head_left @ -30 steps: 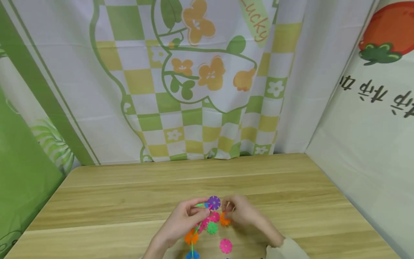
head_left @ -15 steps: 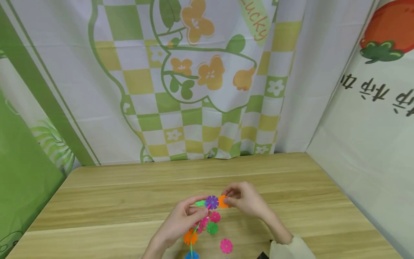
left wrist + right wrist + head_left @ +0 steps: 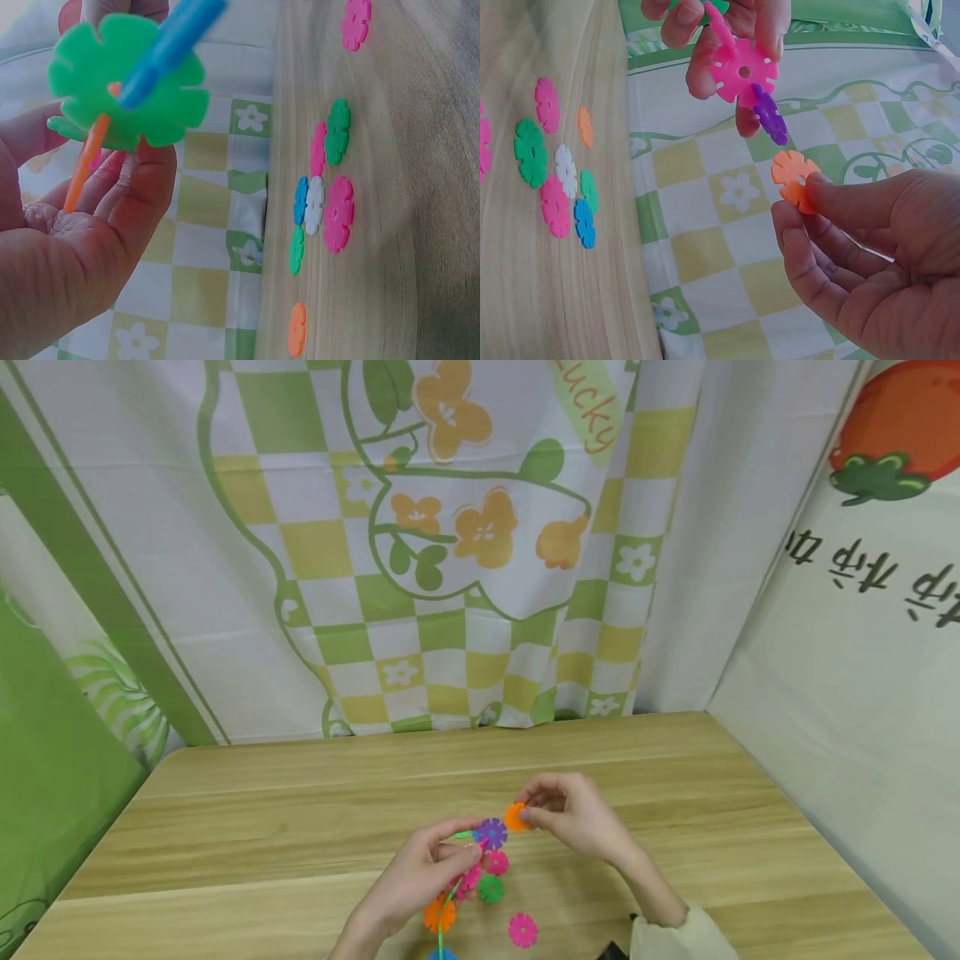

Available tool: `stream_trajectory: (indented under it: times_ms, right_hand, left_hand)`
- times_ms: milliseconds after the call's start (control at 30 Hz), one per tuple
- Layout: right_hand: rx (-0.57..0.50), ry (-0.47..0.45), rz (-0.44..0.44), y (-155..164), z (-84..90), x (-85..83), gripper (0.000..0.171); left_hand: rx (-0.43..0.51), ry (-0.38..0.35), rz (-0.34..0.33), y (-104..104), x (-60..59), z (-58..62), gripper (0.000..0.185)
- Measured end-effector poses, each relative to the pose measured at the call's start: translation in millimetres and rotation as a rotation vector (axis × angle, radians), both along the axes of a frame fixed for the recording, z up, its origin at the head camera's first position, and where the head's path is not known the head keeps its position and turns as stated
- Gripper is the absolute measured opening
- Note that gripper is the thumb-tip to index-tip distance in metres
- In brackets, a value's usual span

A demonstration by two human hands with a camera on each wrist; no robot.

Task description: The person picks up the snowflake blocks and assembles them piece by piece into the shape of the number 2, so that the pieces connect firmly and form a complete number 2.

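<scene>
My left hand (image 3: pixel 420 872) holds a joined chain of plastic flower-shaped discs. A purple disc (image 3: pixel 491 833) sits at its far end, slotted to a pink disc (image 3: pixel 739 79) in the right wrist view. In the left wrist view, a green disc (image 3: pixel 127 67) of the chain is near the camera, with a blue disc (image 3: pixel 169 52) edge-on across it. My right hand (image 3: pixel 577 818) pinches a single orange disc (image 3: pixel 789 171) between thumb and fingers. That disc is close to the purple one but apart from it. Fingers hide part of the chain.
Loose discs lie on the wooden table (image 3: pixel 300 810) under the hands: pink (image 3: pixel 547 105), green (image 3: pixel 530 152), white (image 3: pixel 565 171), blue (image 3: pixel 585 223) and orange (image 3: pixel 585 126) among them. A patterned curtain (image 3: pixel 450 652) hangs behind the table's far edge.
My right hand has raised the orange disc from beside the loose discs up to the purple disc, then slightly higher and apart from it. The left hand has hardly moved.
</scene>
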State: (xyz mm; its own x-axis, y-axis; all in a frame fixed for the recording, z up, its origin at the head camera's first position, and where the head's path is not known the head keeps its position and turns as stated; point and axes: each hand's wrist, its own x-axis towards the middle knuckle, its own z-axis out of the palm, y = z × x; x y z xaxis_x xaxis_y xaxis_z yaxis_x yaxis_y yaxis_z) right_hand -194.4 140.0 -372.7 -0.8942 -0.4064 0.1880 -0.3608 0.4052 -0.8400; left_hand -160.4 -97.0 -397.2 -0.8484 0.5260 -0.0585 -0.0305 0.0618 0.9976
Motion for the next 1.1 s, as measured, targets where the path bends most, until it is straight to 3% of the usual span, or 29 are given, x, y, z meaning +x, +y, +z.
stream_trajectory:
  times_ms: [467,833,1100]
  right_hand:
    - [-0.017,0.017,0.097,2.5,-1.1,-0.7,0.005]
    - [-0.076,0.036,0.07,0.0,-2.6,-1.0,0.007]
    - [-0.115,0.003,0.137,1.3,-2.7,-1.7,0.008]
  left_hand:
    - [0.011,-0.007,-0.031,2.9,0.1,-3.8,0.046]
    - [0.062,0.027,-0.069,3.4,-0.9,-4.3,0.035]
    - [0.098,0.03,-0.101,0.3,-1.0,-4.0,0.035]
